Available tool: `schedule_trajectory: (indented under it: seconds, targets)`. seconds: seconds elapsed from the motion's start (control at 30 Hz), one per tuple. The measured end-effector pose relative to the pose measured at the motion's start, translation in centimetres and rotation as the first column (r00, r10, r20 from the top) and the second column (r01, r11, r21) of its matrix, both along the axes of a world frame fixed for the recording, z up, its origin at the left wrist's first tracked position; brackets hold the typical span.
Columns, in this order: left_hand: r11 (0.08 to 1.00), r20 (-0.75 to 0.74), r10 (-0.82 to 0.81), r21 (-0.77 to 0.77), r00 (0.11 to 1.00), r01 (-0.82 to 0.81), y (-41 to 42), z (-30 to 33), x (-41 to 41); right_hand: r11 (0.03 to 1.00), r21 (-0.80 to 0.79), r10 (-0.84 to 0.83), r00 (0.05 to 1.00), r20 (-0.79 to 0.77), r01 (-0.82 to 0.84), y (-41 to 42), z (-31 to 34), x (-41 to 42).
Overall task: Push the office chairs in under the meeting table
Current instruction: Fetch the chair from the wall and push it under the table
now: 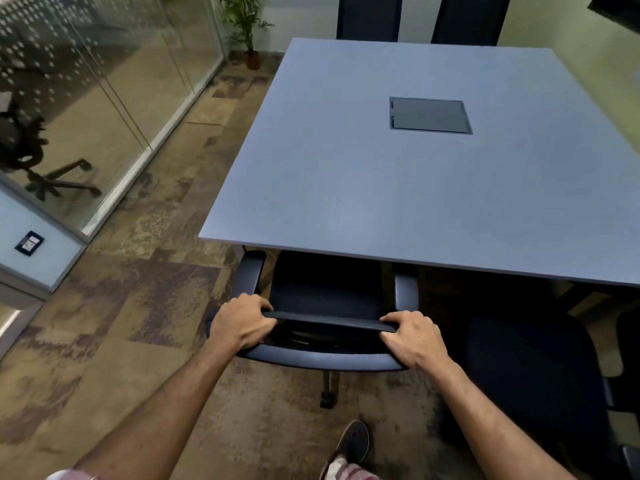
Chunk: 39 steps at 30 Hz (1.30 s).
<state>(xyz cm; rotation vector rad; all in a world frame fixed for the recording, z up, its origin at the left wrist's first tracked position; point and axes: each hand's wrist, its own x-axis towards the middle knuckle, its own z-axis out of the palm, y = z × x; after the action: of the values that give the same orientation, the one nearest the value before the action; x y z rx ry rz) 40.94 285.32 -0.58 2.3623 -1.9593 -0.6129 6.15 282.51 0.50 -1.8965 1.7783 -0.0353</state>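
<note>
A black office chair [325, 292] with grey armrests stands at the near edge of the grey meeting table [398, 188], its seat partly under the tabletop. My left hand [239, 322] grips the left end of the chair's backrest top. My right hand [412, 337] grips the right end. A second black chair [530, 368] stands to the right, outside the table edge. Two more dark chair backs [369, 17] [469, 19] rise at the table's far side.
A glass partition [114, 98] runs along the left, with another chair behind it. A potted plant [247, 32] stands in the far corner. A grey cable hatch [429, 115] sits in the tabletop. My shoe [353, 445] is on the patterned carpet behind the chair.
</note>
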Motion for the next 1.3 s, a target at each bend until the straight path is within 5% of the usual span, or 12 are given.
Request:
schedule_trajectory:
  seconds: [0.73,1.3]
  targets:
    - [0.999,-0.053,-0.032,-0.002,0.998,0.032,-20.8,0.9,5.6,0.999,0.008,-0.049,0.996,0.076,0.048,-19.2,-1.6,5.5]
    - [0.987,-0.203,-0.157,0.004,0.967,0.161,-21.9,0.6,5.5,0.992,0.127,-0.026,0.994,0.107,0.012,-22.2,-1.0,4.7]
